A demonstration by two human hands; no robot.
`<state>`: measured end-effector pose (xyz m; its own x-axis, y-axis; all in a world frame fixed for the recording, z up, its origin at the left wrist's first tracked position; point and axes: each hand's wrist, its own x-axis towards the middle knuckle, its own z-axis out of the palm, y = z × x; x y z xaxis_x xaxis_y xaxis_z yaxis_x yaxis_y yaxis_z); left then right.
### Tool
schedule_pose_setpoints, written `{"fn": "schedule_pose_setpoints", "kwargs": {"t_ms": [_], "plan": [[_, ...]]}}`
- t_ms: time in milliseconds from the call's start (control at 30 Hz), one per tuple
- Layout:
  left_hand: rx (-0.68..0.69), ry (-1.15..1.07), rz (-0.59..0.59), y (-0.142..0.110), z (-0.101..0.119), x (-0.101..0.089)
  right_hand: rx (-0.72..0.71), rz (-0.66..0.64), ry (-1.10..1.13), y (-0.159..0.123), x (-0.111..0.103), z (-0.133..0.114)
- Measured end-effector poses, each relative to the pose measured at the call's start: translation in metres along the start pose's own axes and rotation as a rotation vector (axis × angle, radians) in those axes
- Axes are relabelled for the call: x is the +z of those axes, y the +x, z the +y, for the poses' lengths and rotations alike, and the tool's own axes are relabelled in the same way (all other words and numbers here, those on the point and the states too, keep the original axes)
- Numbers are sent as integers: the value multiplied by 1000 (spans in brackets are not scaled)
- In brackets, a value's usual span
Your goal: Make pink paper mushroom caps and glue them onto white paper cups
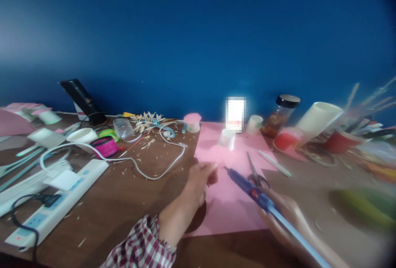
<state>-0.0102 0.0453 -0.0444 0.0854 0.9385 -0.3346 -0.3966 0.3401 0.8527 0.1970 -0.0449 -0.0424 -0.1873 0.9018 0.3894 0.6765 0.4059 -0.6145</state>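
My right hand (286,212) is wrapped round a blue hot glue gun (247,185), its nozzle pointing up and left over the pink sheet. A long pale glue stick (297,233) runs out of its rear end. My left hand (199,181) hovers left of the nozzle, fingers curled and pressed together; what they pinch, if anything, is hidden. Beneath both hands lies the pink paper sheet (222,218). On it, beyond the fingertips, stands a small white paper cup (227,139). Dark scissors (255,173) lie beside the glue gun, partly covered by it.
At left are a white power strip (40,214) with a plug, white cable (148,177) and a magenta tape roll (105,147). A pink-topped cup (193,123), bright screen (235,113), dark-lidded jar (281,115) and pale tube (318,121) line the blue wall. The right side is blurred.
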Motion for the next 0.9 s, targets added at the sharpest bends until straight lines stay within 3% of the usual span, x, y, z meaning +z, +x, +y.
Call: {"fn": "schedule_pose_setpoints", "kwargs": {"t_ms": [200, 500, 667, 733, 900], "plan": [[-10, -8, -6, -4, 2, 2, 0, 76, 20, -1, -3, -8], [-6, -19, -26, -3, 1, 0, -37, 57, -36, 3, -1, -2], [-15, -5, -14, -2, 2, 0, -129, 184, -118, 1, -10, 1], [-11, 2, -6, 0, 1, 0, -86, 272, -106, -1, -15, -5], [5, 15, -30, 2, -3, 0, 175, 470, -157, -7, -37, -10]]}}
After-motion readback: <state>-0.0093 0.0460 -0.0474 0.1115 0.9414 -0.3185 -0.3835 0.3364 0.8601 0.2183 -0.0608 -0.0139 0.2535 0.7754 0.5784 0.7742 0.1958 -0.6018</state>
